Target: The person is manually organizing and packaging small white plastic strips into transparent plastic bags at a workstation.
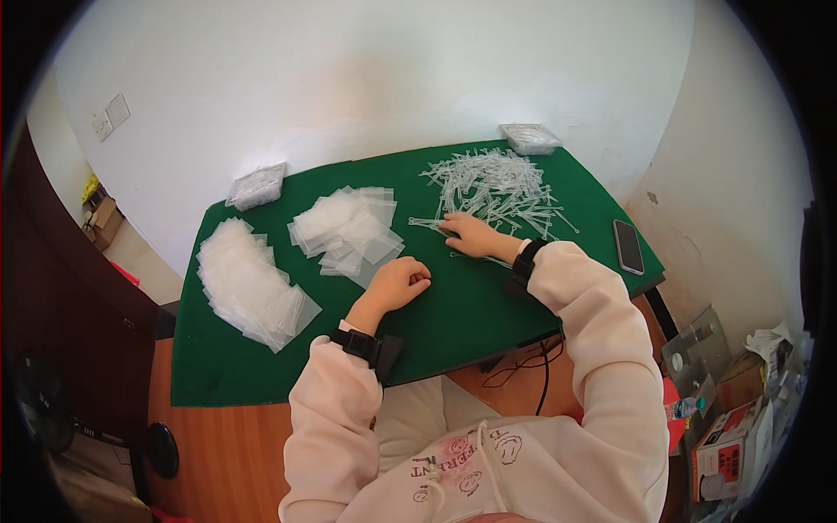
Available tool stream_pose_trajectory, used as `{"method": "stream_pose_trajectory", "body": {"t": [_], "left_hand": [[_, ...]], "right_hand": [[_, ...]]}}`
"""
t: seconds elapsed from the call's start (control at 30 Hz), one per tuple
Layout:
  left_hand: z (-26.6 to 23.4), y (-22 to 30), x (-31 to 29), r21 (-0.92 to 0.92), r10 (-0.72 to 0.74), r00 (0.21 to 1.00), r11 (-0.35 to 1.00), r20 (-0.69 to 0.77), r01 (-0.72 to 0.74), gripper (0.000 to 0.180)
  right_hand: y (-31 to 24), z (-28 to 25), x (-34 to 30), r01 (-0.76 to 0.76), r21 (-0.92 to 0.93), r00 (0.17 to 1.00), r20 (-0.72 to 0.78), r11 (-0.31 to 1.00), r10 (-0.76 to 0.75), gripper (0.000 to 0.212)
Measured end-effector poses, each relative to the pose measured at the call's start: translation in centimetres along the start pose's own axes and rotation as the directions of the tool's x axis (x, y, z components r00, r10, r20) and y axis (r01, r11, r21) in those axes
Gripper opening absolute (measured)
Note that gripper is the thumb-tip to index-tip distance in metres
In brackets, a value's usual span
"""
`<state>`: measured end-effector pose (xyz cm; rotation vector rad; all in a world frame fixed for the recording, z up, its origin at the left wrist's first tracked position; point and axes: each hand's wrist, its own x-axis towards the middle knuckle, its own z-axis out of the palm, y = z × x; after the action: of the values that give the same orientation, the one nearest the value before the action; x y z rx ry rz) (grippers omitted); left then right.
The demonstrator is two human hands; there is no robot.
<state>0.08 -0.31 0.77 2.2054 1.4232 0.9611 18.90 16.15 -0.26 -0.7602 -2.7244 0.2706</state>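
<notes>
On the green-covered table (475, 331), a loose heap of thin clear plastic sticks with small looped ends (497, 183) spreads at the far right. My right hand (475, 235) is at the heap's near left edge, fingers bent down over a few sticks whose ends poke out to the left of the fingertips. A few more sticks lie under its palm side. My left hand (401, 283) rests with curled fingers beside a pile of clear flat plastic bags (349, 225); nothing pokes out of it, though its palm is hidden. A second, fanned-out pile of clear bags (248, 283) lies farther left.
Two clear wrapped packs, one at back left (257, 186) and one at back right (530, 139), stand near the wall. A phone (628, 247) lies at the right edge. Dark cables (546, 375) hang below the table; boxes (731, 449) and a bottle (684, 408) are at the lower right.
</notes>
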Motion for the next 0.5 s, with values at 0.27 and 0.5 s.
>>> {"method": "stream_pose_trajectory", "body": {"t": [0.27, 0.5], "left_hand": [[-0.1, 0.0, -0.2, 0.056, -0.025, 0.999, 0.998, -0.040, 0.027, 0.011], [-0.2, -0.7, 0.0, 0.208, 0.035, 0.961, 0.978, -0.275, 0.024, 0.015]], "right_hand": [[-5.7, -0.7, -3.4, 0.317, 0.061, 0.948, 0.016, 0.946, -0.319, 0.034], [-5.4, -3.3, -2.5, 0.119, 0.239, 0.977, 0.142, 0.964, -0.156, 0.033]]}}
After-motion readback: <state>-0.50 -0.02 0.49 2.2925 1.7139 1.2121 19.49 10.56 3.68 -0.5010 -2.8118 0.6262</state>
